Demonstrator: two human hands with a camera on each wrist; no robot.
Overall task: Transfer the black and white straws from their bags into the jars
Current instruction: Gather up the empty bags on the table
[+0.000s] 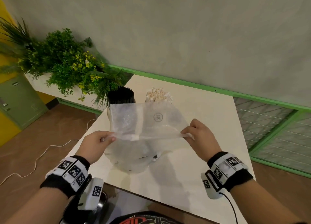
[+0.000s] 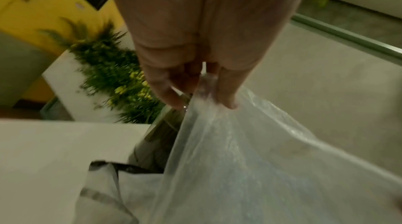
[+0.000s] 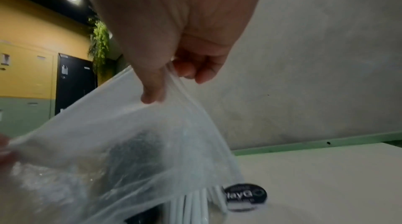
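Observation:
I hold an empty clear plastic bag [image 1: 148,122] stretched above the white table [image 1: 210,122]. My left hand [image 1: 107,138] pinches its left edge, seen close in the left wrist view [image 2: 206,93]. My right hand [image 1: 186,133] pinches its right edge [image 3: 165,86]. Behind the bag, black straws [image 1: 121,95] stand bunched in a jar on the left and white straws [image 1: 159,94] in a jar on the right; both jars are mostly hidden by the bag. Another crumpled clear bag [image 1: 133,159] lies on the table under my hands.
A planter of green plants with yellow flowers [image 1: 67,63] stands left of the table, close to the black straws. A grey wall with a green rail [image 1: 185,82] runs behind. A white cable [image 1: 42,156] trails on the brown floor. A black round label [image 3: 244,194] lies beside white straws [image 3: 195,205].

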